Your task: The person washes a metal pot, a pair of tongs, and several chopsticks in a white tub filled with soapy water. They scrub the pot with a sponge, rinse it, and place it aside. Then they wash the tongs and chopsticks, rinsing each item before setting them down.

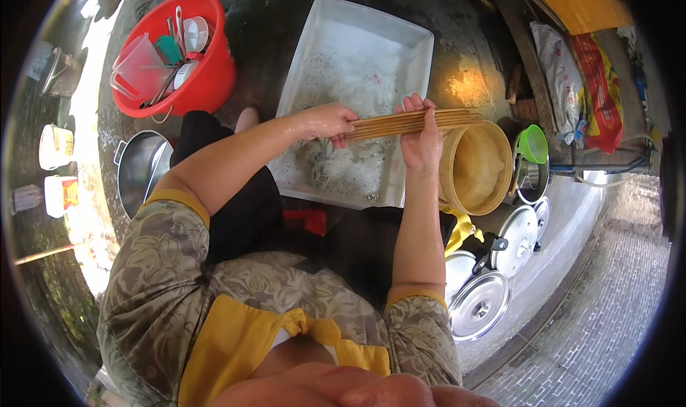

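Note:
A bundle of long wooden chopsticks [383, 126] spans between my two wet hands, over a white plastic basin [364, 37] of sudsy water. My left hand [328, 124] grips the bundle's left end. My right hand [420, 133] is around the bundle near its other end, fingers behind and thumb across the front. Just right of that hand stands a round bamboo or wooden vessel [477, 167], its mouth facing up. Below the chopsticks, a pale, crumpled cloth-like thing [348, 166] lies in the water; the suds blur its shape.
A red tub [222, 80] with a clear pitcher and utensils stands at upper left, above a metal pot [140, 174]. At right are a green strainer [532, 144], a yellow object [458, 233] and several metal lids [479, 306]. Plastic sacks [597, 93] lie at far upper right.

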A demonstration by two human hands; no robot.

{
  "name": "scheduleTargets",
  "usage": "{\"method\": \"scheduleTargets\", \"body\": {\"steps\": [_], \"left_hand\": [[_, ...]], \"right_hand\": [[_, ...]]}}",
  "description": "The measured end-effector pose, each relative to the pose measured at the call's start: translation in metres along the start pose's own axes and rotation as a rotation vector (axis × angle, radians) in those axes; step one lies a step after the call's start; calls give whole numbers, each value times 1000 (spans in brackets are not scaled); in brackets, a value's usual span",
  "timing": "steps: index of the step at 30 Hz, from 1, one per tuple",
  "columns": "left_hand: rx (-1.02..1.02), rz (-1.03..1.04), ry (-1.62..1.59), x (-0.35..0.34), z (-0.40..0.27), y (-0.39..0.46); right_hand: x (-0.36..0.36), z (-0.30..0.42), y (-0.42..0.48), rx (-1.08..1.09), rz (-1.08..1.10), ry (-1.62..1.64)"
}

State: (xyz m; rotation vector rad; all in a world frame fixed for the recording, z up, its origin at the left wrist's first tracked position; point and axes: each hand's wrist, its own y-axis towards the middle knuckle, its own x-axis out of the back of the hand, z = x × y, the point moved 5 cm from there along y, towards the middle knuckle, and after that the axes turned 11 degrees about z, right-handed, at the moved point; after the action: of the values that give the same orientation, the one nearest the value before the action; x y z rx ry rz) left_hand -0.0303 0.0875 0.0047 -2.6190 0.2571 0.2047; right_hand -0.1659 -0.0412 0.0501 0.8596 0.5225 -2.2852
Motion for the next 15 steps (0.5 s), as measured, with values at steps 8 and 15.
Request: {"method": "scheduleTargets", "body": {"steps": [8, 15], "left_hand": [[14, -74, -122, 6, 3, -3], [-17, -94, 4, 6, 1, -3]], "right_hand": [[-8, -4, 3, 13, 33, 1], [-14, -5, 4, 19, 4, -21]]}}
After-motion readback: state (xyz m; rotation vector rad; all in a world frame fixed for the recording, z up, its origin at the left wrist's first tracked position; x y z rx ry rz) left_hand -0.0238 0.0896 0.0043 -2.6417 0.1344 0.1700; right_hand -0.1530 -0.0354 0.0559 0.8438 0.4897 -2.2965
